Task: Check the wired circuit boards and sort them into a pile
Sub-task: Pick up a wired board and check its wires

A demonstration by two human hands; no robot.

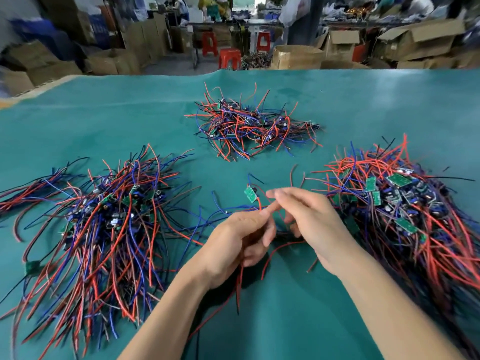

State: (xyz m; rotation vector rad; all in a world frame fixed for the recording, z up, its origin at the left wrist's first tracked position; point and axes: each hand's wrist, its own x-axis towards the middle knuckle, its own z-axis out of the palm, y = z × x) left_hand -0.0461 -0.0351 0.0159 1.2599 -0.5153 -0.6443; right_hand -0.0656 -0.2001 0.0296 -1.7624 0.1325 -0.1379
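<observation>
Green-matted table point(337, 100): three wired-board piles point(249, 126), two hands point(233, 237).

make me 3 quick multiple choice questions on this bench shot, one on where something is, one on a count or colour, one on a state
1. Where is the smallest pile of wired boards?
A. at the far middle of the table
B. at the near left corner
C. under the person's forearms

2. How many separate piles lie on the green table cover?
A. one
B. three
C. five

3. What is the left hand doing?
A. lying flat on the cover
B. pinching the wires of a raised green board
C. holding a red stool

Answers:
1 A: the smallest pile lies beyond both hands, at the middle of the table.
2 B: that one, a left pile and a right pile lie on the table cover.
3 B: the left hand has its fingertips closed on red wire below the small board, while the right hand is close beside it, blurred.
</observation>
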